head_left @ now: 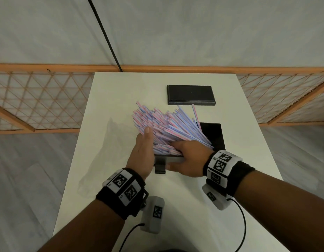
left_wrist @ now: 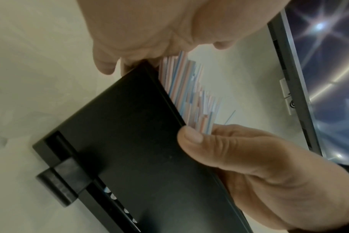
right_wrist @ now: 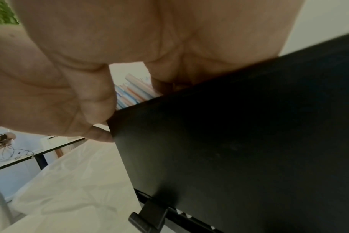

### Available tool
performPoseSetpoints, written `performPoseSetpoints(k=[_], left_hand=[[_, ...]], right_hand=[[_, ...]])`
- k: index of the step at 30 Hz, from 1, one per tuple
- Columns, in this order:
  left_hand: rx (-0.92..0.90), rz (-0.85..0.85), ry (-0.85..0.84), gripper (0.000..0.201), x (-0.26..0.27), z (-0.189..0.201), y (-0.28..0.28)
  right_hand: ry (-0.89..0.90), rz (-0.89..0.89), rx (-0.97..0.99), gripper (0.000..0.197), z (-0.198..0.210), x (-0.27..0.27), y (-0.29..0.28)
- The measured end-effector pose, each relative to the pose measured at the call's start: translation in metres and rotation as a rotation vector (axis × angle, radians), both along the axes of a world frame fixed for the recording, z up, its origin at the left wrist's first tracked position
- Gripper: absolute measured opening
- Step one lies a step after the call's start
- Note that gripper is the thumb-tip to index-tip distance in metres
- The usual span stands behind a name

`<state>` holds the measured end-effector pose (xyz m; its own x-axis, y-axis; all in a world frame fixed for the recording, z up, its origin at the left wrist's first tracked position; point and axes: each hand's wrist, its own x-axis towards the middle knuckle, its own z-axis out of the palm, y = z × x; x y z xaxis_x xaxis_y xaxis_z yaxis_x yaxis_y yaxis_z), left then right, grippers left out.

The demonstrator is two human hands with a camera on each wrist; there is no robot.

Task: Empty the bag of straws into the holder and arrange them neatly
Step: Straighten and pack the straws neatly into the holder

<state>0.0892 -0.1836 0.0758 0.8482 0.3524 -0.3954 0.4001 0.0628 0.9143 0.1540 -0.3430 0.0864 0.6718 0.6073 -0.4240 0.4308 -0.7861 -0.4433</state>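
Observation:
A thick fan of pink-and-blue striped straws (head_left: 168, 124) leans out of the black holder (head_left: 214, 135) toward the far left. My left hand (head_left: 145, 142) presses flat against the fan's left side with straight fingers. My right hand (head_left: 183, 155) grips the holder's near wall: the thumb lies on the front face and the fingers curl over the straw ends. In the left wrist view the right thumb (left_wrist: 191, 135) sits at the top edge of the holder (left_wrist: 130, 149), with the straws (left_wrist: 189, 94) behind it. The clear bag (head_left: 106, 155) lies flat to the left.
The holder's black lid (head_left: 191, 95) lies flat at the back of the white table (head_left: 248, 142). A black tab (head_left: 159, 167) juts from the holder's front. The bag (right_wrist: 70, 189) spreads over the left part of the table. A wooden lattice screen (head_left: 39, 99) stands behind.

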Motion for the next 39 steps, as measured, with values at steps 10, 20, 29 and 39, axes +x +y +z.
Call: performPoseSetpoints(k=[10,20,29,39], left_hand=[[0.107,-0.065,-0.093,0.062,-0.006,0.014,-0.004],[0.104,0.066,-0.060,0.077,0.000,-0.003,-0.009],[0.342,-0.108,0.018,0.039,0.001,-0.008,0.002],[0.109,0.031,0.027,0.065,-0.001,0.010,0.010]], right_hand=[[0.104,0.057,-0.156,0.042,0.014,0.012,0.021],[0.139,0.036,-0.086,0.039,0.011,0.015,0.031],[-0.087,-0.028,0.069,0.044,0.004,0.009,0.022],[-0.176,-0.101,0.163,0.034,0.013,-0.005,-0.028]])
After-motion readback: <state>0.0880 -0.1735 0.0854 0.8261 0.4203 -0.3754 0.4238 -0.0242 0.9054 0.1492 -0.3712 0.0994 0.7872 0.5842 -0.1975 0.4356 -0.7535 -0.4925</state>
